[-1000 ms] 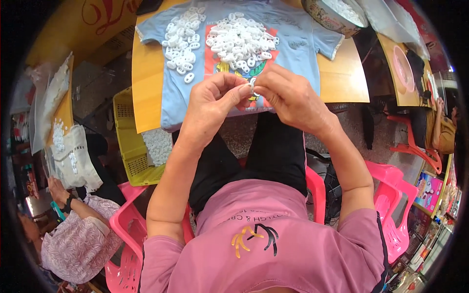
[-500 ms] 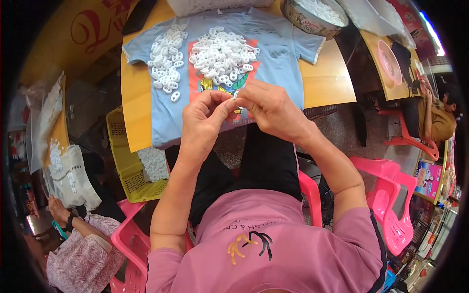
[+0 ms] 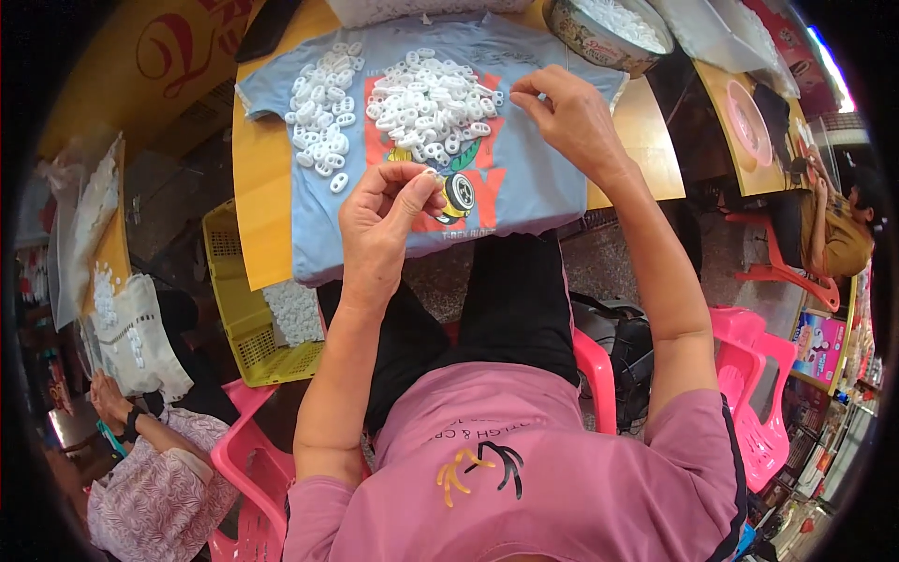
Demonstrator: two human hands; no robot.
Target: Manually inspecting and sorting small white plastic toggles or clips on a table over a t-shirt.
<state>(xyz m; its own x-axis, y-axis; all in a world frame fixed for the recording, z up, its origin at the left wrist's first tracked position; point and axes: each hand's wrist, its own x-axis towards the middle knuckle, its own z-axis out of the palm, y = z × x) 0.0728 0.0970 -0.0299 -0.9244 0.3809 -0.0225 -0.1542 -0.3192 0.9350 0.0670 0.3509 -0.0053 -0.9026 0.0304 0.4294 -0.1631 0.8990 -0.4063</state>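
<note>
A light blue T-shirt (image 3: pixel 538 192) with a coloured print is spread over the table. On it lies a large heap of white plastic oval pieces (image 3: pixel 426 103) with two holes each. Left of this heap, a looser group of finished-looking ovals (image 3: pixel 321 108) runs down the shirt. My left hand (image 3: pixel 382 225) is closed in front of the heap, pinching a small white plastic piece (image 3: pixel 432 172) between thumb and fingertips. Over the shirt's right side, my right hand (image 3: pixel 578 117) has bent fingers slightly apart, close to the heap's right edge, with nothing visible in them.
A round tin (image 3: pixel 599 42) of small white parts stands at the table's (image 3: pixel 646 140) back right, beside a translucent tub (image 3: pixel 707 33). A yellow crate (image 3: pixel 223 262) sits below left. Pink chairs (image 3: pixel 749 393) flank me. Another person (image 3: pixel 154 468) works at left, one more (image 3: pixel 838 225) at right.
My hands were together in front of the heap. The right hand has parted from the left and moved up and right, while the left keeps its pinch on the white piece.
</note>
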